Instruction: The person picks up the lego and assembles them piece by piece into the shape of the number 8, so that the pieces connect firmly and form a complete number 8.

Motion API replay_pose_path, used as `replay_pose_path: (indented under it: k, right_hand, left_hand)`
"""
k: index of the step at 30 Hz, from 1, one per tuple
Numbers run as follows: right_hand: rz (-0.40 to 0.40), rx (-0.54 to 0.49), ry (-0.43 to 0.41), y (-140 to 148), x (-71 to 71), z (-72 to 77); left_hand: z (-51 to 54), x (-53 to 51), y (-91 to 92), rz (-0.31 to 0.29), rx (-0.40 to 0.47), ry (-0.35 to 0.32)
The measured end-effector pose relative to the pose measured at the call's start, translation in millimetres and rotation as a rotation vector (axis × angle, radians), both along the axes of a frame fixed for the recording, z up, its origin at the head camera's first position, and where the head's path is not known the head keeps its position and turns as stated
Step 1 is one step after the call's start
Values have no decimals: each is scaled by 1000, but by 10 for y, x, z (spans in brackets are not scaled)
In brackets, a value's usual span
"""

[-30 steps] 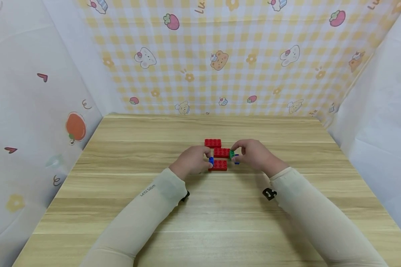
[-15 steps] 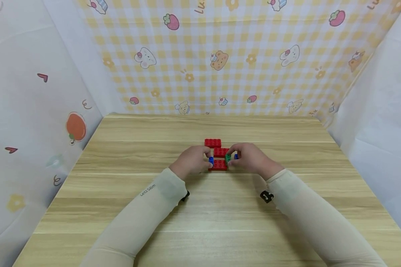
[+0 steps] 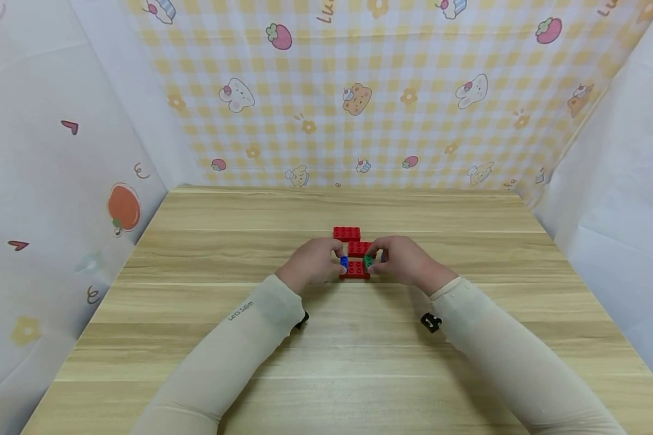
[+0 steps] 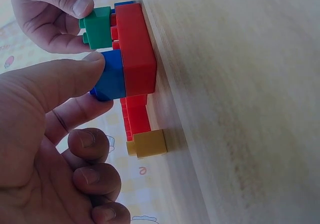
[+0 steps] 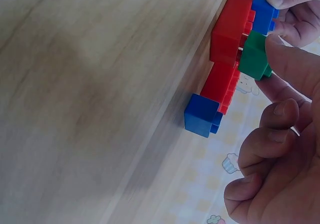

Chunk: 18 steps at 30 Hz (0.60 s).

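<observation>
While the left hand (image 3: 314, 261) pinches a blue brick (image 4: 114, 77) between thumb and finger on the left end of the near red brick (image 4: 137, 54), the right hand (image 3: 410, 260) has its thumb and finger clamped on a green brick (image 5: 252, 58) at the right end; whether it is fully seated I cannot tell. A second blue brick (image 5: 200, 114) stands near the right hand, a yellow brick (image 4: 151, 144) near the left. Two more red bricks, the middle one (image 3: 360, 248) and the far one (image 3: 346, 233), lie behind on the table (image 3: 326, 362).

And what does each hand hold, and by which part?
Left hand pinches a blue brick by opposite sides; the right hand, a green brick likewise.
</observation>
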State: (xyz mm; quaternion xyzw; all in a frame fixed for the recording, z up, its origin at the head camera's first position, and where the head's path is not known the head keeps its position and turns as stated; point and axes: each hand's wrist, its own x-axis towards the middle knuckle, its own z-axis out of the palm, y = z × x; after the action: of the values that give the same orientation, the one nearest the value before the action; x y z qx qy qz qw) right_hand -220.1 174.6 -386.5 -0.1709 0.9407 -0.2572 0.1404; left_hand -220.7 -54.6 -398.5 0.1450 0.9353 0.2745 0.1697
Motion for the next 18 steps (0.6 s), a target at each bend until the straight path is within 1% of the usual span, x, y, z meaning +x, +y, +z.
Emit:
replay_pose_path:
  k: [10, 18]
  right_hand:
    - [-2, -1, -14, -20, -19, -41]
    - [-9, -15, -20, -33, -15, -51]
  left_hand:
    - [1, 0, -10, -6, 7, -9]
    - [20, 19, -9, -3, 9, 1]
